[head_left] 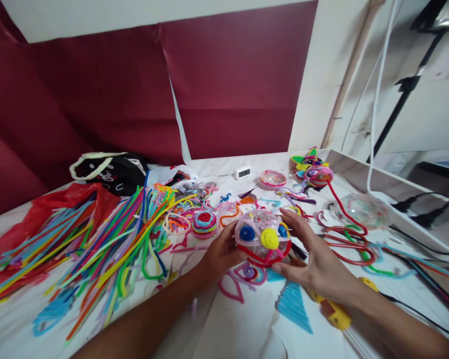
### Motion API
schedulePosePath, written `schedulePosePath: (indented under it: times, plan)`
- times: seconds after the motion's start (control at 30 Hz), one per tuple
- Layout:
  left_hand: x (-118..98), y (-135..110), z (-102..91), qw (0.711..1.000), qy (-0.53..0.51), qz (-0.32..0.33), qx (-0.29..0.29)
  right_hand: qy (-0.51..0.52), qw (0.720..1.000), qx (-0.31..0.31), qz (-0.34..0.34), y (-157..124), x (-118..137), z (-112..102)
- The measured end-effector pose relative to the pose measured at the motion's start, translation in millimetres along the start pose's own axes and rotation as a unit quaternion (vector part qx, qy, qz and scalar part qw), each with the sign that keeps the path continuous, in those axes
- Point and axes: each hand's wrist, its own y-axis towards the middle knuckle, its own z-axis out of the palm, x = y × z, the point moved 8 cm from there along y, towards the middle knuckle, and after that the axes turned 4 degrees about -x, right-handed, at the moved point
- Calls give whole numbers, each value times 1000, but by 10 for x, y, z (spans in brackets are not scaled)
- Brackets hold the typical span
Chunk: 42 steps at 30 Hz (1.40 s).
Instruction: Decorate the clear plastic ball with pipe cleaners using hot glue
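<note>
Between my two hands is a clear round ball decorated with pipe cleaners [256, 254], with two blue coiled spots, a yellow coiled knob in the middle and a red line along the bottom. My left hand [221, 253] grips its left side, the fingers partly hidden behind it. On the other side my right hand [310, 254] curves round it, fingertips at the top edge and thumb low. Below the ball lie a pink pipe-cleaner loop [234, 289], a small coiled piece with a purple centre [249, 272] and a blue pipe-cleaner triangle [295, 305].
Many loose pipe cleaners [127, 244] and a red plastic bag [78, 194] cover the left. Behind stand a black bag [115, 174], a small white digital clock [242, 173] and a clear half shell [273, 179]. A yellow-handled tool [336, 314] and cables lie right.
</note>
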Motion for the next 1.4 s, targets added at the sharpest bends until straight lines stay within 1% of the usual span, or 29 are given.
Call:
schedulePosePath:
  times: [0.1, 0.23, 0.43, 0.57, 0.63, 0.7, 0.8, 0.93, 1.13, 1.27, 1.4]
  plan:
    - [-14, 12, 2, 1000, -11, -6, -2, -2, 1000, -4, -12, 8, 0, 0]
    - [6, 29, 2, 1000, -18, -14, 17, 7, 1000, -13, -8, 16, -11, -7]
    - [-3, 37, -2, 999, 2, -11, 34, 9, 1000, -14, -11, 24, 1, 0]
    - [-36, 21, 43, 999, -1, -32, 44, 5, 1000, -19, -10, 30, -27, -7]
    - [-47, 15, 44, 999, -3, -40, 34, -5, 1000, -18, -17, 36, -36, -16]
    - [-47, 16, 32, 999, -5, -46, 19, -25, 999, -16, -41, 45, -12, -26]
    - [-28, 31, 32, 998, -13, -53, 12, -58, 995, -17, -84, 61, 49, -44]
    - [-19, 54, 35, 999, -16, -44, 10, -86, 989, -20, -115, 76, 93, -59]
    - [63, 40, -18, 997, -1, -82, -13, -109, 986, -1, -126, 77, 50, -9]
    - [66, 47, -38, 998, 17, -65, -6, -118, 985, 5, -125, 75, 19, 19]
    - [68, 54, -47, 998, 16, -62, 0, -128, 981, 5, -143, 63, 19, 29]
